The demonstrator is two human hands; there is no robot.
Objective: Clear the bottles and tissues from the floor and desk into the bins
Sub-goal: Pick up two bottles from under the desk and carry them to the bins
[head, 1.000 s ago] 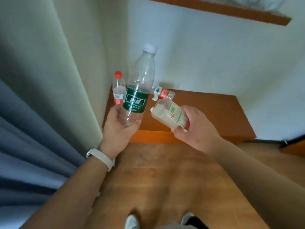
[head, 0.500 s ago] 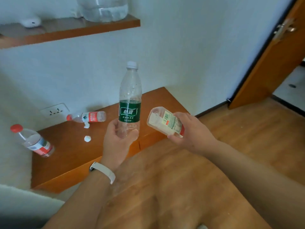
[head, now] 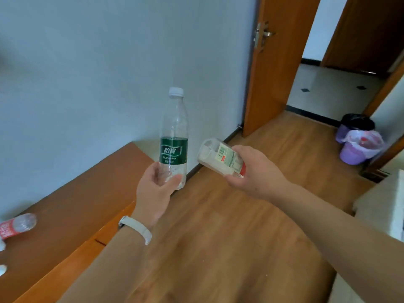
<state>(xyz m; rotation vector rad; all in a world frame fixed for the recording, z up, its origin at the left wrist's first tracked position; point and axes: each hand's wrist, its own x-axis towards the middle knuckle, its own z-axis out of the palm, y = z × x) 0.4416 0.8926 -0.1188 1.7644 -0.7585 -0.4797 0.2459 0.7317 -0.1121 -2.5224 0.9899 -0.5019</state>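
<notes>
My left hand grips the base of a clear green-label bottle, held upright with its white cap on top. My right hand grips a small whitish bottle by its red-capped end, tilted with its bottom pointing left. A red-label bottle lies on its side on the low wooden desk at the far left. Two purple bins stand at the right by the doorway: one with a black liner, one with a white liner.
An open wooden door leads to a tiled hallway. Wood floor stretches between me and the bins. A pale bed or mattress edge sits at the right. Small white scraps lie at the desk's left edge.
My view has swung right, away from the desk corner toward the door and the bins. Both hands keep their bottles; the shelf and the standing red-cap bottle have left the view.
</notes>
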